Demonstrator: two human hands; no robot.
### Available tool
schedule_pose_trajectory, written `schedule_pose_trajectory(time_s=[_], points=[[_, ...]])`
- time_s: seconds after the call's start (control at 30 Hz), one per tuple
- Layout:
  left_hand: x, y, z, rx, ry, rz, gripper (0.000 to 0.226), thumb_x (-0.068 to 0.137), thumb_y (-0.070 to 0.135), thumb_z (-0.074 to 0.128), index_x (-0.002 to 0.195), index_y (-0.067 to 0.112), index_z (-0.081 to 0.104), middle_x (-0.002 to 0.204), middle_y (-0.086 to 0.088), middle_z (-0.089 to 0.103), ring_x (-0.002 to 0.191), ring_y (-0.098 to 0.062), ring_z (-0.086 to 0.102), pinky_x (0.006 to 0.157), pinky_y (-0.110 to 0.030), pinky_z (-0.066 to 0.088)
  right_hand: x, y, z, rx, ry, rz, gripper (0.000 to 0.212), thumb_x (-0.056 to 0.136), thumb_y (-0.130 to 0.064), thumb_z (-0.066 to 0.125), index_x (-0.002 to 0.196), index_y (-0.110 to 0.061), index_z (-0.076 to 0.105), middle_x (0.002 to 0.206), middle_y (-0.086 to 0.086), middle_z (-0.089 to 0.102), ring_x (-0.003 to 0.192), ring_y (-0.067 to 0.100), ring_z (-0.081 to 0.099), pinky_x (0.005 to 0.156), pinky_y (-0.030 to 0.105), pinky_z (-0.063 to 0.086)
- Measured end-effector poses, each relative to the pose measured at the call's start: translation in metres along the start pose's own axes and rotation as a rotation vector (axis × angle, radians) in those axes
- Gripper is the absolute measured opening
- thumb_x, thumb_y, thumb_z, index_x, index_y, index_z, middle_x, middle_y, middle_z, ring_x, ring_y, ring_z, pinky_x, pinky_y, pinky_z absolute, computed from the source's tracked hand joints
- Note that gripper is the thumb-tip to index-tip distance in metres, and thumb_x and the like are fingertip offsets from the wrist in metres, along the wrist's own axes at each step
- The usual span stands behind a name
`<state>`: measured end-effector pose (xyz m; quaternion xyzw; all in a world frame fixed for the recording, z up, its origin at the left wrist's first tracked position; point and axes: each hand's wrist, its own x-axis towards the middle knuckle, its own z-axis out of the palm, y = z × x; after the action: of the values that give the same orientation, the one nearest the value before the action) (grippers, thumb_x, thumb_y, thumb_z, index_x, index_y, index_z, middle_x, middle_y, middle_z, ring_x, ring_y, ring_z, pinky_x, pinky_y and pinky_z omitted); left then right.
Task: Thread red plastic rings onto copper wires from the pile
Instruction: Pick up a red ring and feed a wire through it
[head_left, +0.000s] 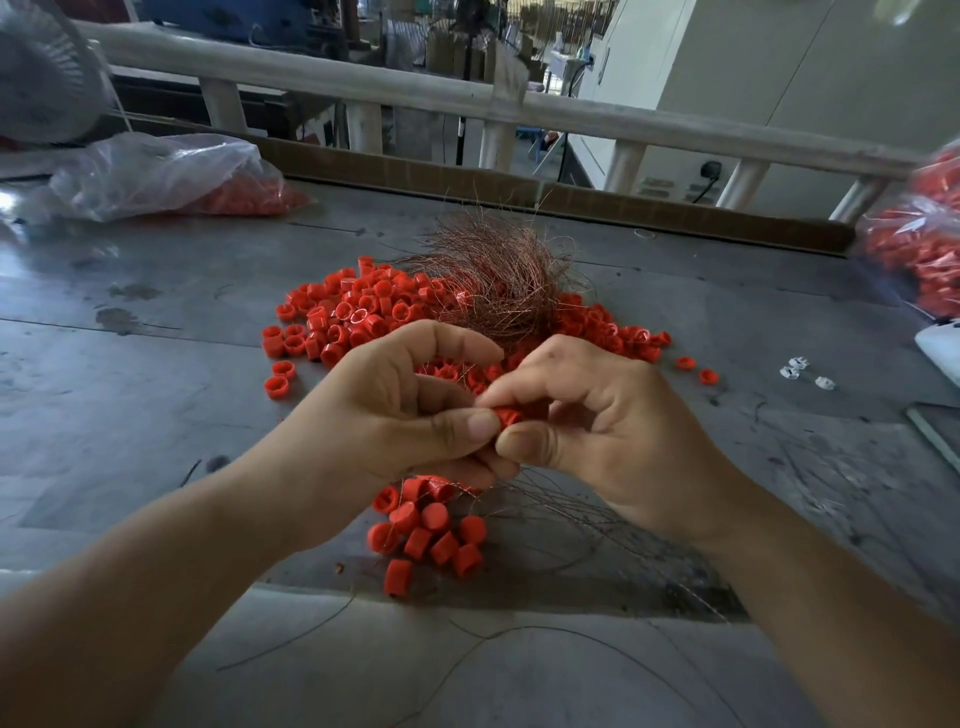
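Both hands meet over mid-counter. Left hand & right hand each pinch one red ring btwn thumb & fingertips; wire end hidden there. Ring cluster, prob already strung, lies just below twd front edge. Loose pile & copper wire bundle sit behind. Risks: thin wire could bend or miss the hole if pushed askew, and a slack left grip may let strung rings slide off.

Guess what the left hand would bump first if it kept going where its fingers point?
Probably the right hand: the left hand aims straight across at it, with only the red ring they both pinch between them.
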<state>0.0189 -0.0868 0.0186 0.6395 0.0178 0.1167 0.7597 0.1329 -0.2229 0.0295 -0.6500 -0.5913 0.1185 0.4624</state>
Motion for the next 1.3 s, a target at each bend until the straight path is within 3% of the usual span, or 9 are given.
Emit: schedule_pose_trajectory(time_s=[0.17, 0.4, 0.67, 0.77, 0.9, 0.97, 1.07, 1.17, 1.3], points=[[-0.004, -0.001, 0.009, 0.128, -0.008, 0.119, 0.051, 0.068, 0.035, 0.073, 0.112, 0.02, 0.05, 0.072, -0.011, 0.07, 0.067, -0.022, 0.07, 0.058, -0.023, 0.054, 0.0, -0.003, -0.001, -0.064, -0.015, -0.015, 0.008, 0.075, -0.028, 0.062, 0.08, -0.033, 0.059, 0.079, -0.01, 0.053, 0.074, 0.001, 0.053, 0.063, 0.012, 0.042], [-0.006, -0.005, 0.014, 0.197, -0.004, 0.166, 0.05, 0.066, 0.026, 0.067, 0.113, 0.029, 0.048, 0.071, -0.012, 0.07, 0.062, -0.024, 0.07, 0.055, -0.025, 0.055, -0.006, -0.005, 0.006, -0.078, -0.016, -0.013, 0.006, 0.076, -0.017, 0.063, 0.075, -0.021, 0.059, 0.077, -0.013, 0.051, 0.069, -0.001, 0.052, 0.064, 0.012, 0.041], [-0.006, -0.002, 0.011, 0.098, -0.031, 0.119, 0.053, 0.07, 0.024, 0.078, 0.116, 0.02, 0.052, 0.072, -0.017, 0.068, 0.063, -0.029, 0.069, 0.055, -0.027, 0.054, -0.006, -0.006, 0.008, -0.032, 0.05, -0.019, 0.01, 0.074, -0.024, 0.066, 0.074, -0.031, 0.058, 0.075, -0.009, 0.054, 0.069, 0.0, 0.054, 0.063, 0.01, 0.04], [-0.004, 0.002, 0.008, 0.046, -0.012, 0.087, 0.044, 0.063, 0.028, 0.077, 0.104, 0.02, 0.063, 0.069, -0.012, 0.068, 0.061, -0.025, 0.068, 0.053, -0.026, 0.054, -0.006, -0.005, 0.01, 0.017, 0.092, -0.025, 0.015, 0.07, -0.027, 0.07, 0.079, -0.033, 0.059, 0.076, -0.01, 0.056, 0.069, -0.001, 0.056, 0.062, 0.009, 0.042], [0.0, 0.009, 0.004, -0.064, 0.088, 0.157, 0.024, 0.059, 0.016, 0.072, 0.083, 0.018, 0.072, 0.068, -0.011, 0.07, 0.057, -0.02, 0.067, 0.05, -0.023, 0.053, -0.003, 0.001, 0.009, 0.18, 0.07, 0.048, 0.045, 0.06, -0.034, 0.077, 0.101, -0.031, 0.057, 0.085, -0.013, 0.063, 0.081, 0.004, 0.062, 0.069, 0.02, 0.05], [0.0, 0.012, 0.002, -0.161, 0.113, 0.184, 0.023, 0.06, 0.017, 0.066, 0.082, 0.013, 0.072, 0.07, -0.011, 0.07, 0.059, -0.019, 0.068, 0.051, -0.022, 0.054, -0.002, 0.002, 0.01, 0.247, 0.066, 0.107, 0.034, 0.068, -0.037, 0.069, 0.099, -0.027, 0.06, 0.083, -0.006, 0.066, 0.079, 0.012, 0.064, 0.07, 0.028, 0.053], [0.001, 0.015, -0.003, -0.199, 0.141, 0.189, 0.022, 0.058, 0.014, 0.066, 0.079, 0.011, 0.073, 0.071, -0.012, 0.071, 0.059, -0.019, 0.069, 0.05, -0.019, 0.053, -0.001, 0.0, 0.007, 0.27, 0.125, 0.1, 0.011, 0.078, -0.029, 0.059, 0.086, -0.022, 0.064, 0.066, -0.007, 0.065, 0.057, 0.002, 0.059, 0.054, 0.016, 0.048], [0.003, 0.016, -0.009, -0.174, 0.18, 0.191, 0.025, 0.058, -0.003, 0.068, 0.077, 0.012, 0.073, 0.071, -0.011, 0.071, 0.058, -0.018, 0.068, 0.049, -0.018, 0.052, -0.001, -0.004, 0.002, 0.248, 0.215, 0.075, 0.01, 0.073, -0.027, 0.059, 0.08, -0.021, 0.063, 0.058, -0.013, 0.06, 0.047, -0.003, 0.051, 0.046, 0.007, 0.038], [0.004, 0.015, -0.012, -0.179, 0.213, 0.213, 0.016, 0.057, 0.009, 0.072, 0.072, 0.014, 0.073, 0.066, -0.007, 0.07, 0.054, -0.013, 0.065, 0.047, -0.016, 0.05, 0.0, -0.003, -0.004, 0.097, 0.257, 0.064, 0.01, 0.071, -0.032, 0.061, 0.073, -0.023, 0.063, 0.056, -0.018, 0.059, 0.047, -0.003, 0.05, 0.047, 0.007, 0.037]])
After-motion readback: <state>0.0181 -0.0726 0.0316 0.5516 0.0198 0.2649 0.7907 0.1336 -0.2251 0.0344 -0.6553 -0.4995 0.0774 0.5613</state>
